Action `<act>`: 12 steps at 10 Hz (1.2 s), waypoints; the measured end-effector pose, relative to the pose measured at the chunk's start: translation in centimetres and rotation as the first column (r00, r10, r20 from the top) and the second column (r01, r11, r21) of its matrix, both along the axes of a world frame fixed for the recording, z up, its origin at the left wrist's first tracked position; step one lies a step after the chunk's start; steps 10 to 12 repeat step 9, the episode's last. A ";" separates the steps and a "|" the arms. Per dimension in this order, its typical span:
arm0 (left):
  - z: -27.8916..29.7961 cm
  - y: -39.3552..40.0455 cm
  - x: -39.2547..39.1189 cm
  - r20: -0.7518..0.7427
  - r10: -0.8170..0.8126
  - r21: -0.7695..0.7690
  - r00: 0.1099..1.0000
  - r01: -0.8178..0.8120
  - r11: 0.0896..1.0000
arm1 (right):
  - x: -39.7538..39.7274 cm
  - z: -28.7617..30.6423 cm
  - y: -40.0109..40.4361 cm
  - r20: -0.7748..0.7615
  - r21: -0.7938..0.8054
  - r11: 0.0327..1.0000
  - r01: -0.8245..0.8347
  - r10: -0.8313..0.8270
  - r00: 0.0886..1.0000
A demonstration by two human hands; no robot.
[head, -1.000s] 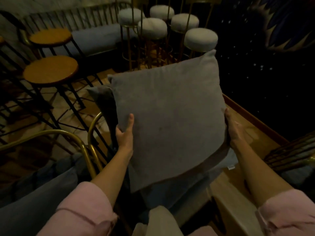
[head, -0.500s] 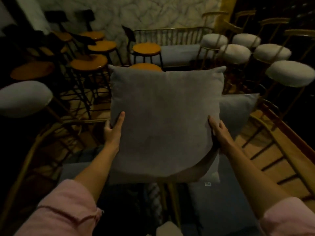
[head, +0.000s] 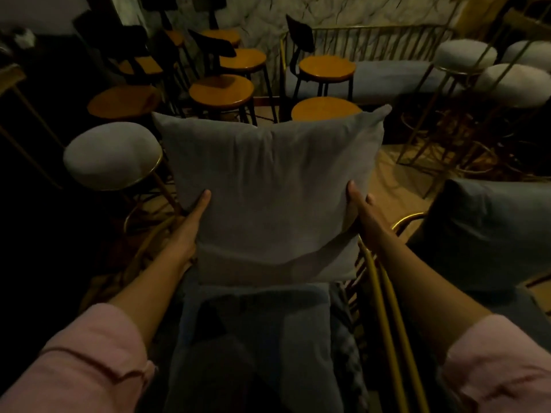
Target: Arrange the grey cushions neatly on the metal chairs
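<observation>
The square grey cushion (head: 268, 198) is soft matt cloth with small wrinkles. The thin gold chair rail (head: 384, 317) is smooth, shiny metal. The round orange stool seats (head: 222, 90) look like smooth wood with a slight shine. The pink sleeves (head: 86, 362) are matt cloth.

A cushion (head: 268, 198) stands upright at centre, held between the left hand (head: 190, 231) on its left edge and the right hand (head: 362, 216) on its right edge; below it, nearer the camera, lies a seat pad (head: 256, 338); a padded stool (head: 111, 155) stands to the left; wooden-topped stools (head: 222, 90) cluster behind; a second cushion (head: 492, 231) rests at right, beyond a metal chair rail (head: 384, 317); a bench (head: 384, 77) lines the far wall.
</observation>
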State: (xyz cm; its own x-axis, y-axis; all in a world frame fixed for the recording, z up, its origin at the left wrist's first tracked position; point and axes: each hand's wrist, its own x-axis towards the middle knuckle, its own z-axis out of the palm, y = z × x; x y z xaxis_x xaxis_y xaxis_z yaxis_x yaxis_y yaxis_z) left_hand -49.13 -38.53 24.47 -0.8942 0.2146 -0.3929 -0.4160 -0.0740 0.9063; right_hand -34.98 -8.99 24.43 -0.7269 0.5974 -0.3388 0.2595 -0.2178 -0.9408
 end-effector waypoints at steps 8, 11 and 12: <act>-14.6 -2.3 -7.4 -0.032 0.040 -0.456 0.999 -0.050 0.889 | -3.8 -13.8 -5.6 0.528 -0.091 0.996 -0.015 0.061 0.847; -15.0 -3.3 -5.0 -0.025 -0.004 -0.441 1.000 -0.008 0.897 | -1.6 -13.2 -6.3 0.557 -0.049 0.996 -0.071 0.086 0.826; -15.0 -3.3 -5.0 -0.025 -0.004 -0.441 1.000 -0.008 0.897 | -1.6 -13.2 -6.3 0.557 -0.049 0.996 -0.071 0.086 0.826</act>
